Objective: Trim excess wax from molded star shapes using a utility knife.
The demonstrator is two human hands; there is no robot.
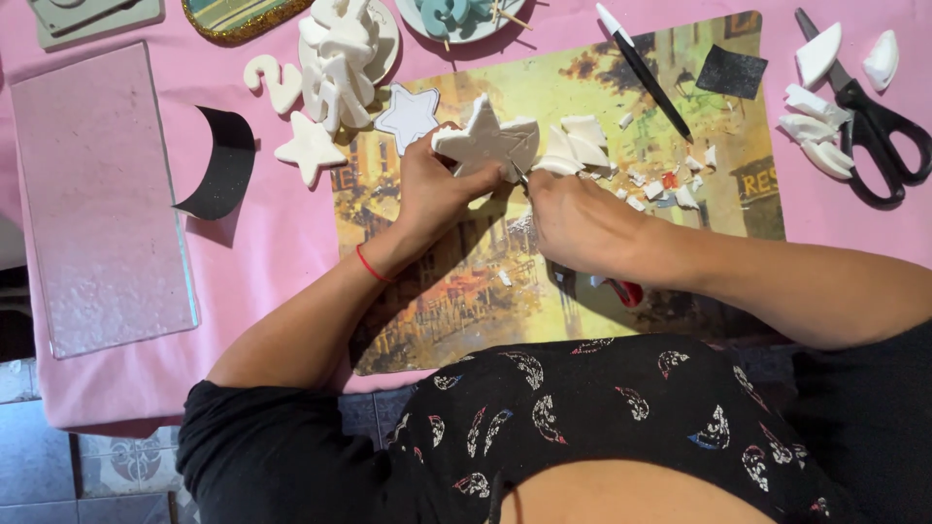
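Here the left hand [432,189] is closed around a white star piece [485,141], held just above the painted placemat [456,291] — the right hand [573,218] grips a small red-handled tool [621,289] against the star's edge, white scraps [660,184] lying on the placemat's upper right.

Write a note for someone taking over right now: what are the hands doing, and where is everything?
Left hand holds a white star piece above the picture mat.
Right hand grips a red-handled tool, tip at the star's edge.
White trimmings lie on the mat.
Two more stars sit left, by a white pile; scissors far right.
Star is still in hand.
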